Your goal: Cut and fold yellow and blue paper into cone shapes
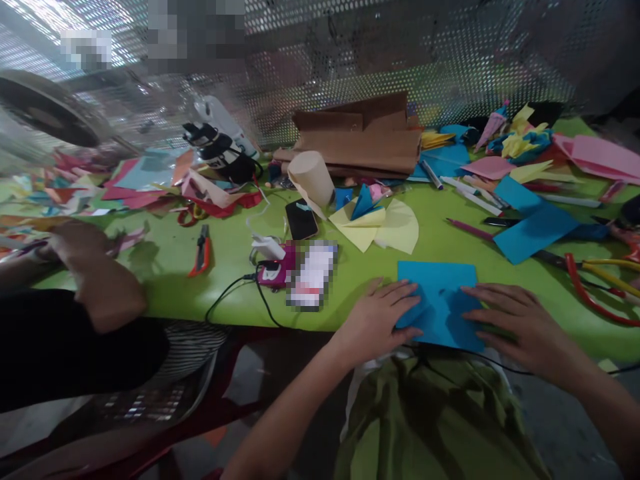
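Note:
A square sheet of blue paper (440, 303) lies at the near edge of the green table, between my two hands. My left hand (383, 313) rests with spread fingers on the sheet's left side, thumb near its lower corner. From the other side, my right hand (515, 323) touches the right edge with its fingertips, fingers apart. Just beyond the sheet lie pale yellow paper pieces (397, 227), one with a blue folded piece (367, 203) on it. Another folded blue paper (537, 220) sits to the right, past my right hand.
Red-handled scissors (595, 300) lie at right, near pens and a pencil (470, 229). Left of my hands are a phone (313, 277), a purple power block (277, 270) with cables, and snips (203, 252). A co-worker's arm (105, 273) rests at far left. Brown paper (360, 150) lies behind.

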Demonstrator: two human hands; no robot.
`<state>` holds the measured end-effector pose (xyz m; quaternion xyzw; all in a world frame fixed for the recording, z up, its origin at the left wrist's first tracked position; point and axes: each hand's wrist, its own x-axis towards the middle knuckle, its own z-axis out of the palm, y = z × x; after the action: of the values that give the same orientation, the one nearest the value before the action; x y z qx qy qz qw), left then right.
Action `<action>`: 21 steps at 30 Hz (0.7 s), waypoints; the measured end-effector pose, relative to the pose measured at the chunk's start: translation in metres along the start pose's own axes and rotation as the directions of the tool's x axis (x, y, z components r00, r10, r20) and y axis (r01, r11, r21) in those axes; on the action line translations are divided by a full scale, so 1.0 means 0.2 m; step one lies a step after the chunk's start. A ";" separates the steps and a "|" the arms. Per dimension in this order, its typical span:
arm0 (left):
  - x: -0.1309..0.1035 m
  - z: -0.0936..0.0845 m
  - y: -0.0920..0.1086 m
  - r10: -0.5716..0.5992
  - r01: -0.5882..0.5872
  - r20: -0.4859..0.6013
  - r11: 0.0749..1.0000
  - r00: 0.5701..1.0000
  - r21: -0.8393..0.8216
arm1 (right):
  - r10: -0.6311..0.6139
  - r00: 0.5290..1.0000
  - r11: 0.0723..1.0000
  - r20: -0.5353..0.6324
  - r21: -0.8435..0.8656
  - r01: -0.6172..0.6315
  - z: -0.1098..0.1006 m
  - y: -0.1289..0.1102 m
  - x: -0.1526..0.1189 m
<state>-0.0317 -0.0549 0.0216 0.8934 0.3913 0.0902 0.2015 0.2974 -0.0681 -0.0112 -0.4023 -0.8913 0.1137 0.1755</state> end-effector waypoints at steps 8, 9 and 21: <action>-0.03 -0.02 -0.03 0.057 -0.056 0.035 0.998 0.998 -0.026 | 0.002 0.990 1.000 0.139 0.014 -0.004 0.03 0.01 -0.06; -0.04 -0.02 -0.03 0.064 -0.063 0.051 0.998 0.997 -0.025 | 0.005 0.990 1.000 0.142 0.004 -0.006 0.04 0.01 -0.07; -0.07 0.06 -0.01 -0.007 0.007 0.004 0.996 1.000 -0.094 | 0.093 0.995 0.989 0.035 0.115 -0.097 0.06 0.00 -0.08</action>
<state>-0.0391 -0.0674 0.0098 0.8817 0.3894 0.1061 0.2443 0.3031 -0.0811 -0.0258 -0.4318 -0.8654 0.1797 0.1797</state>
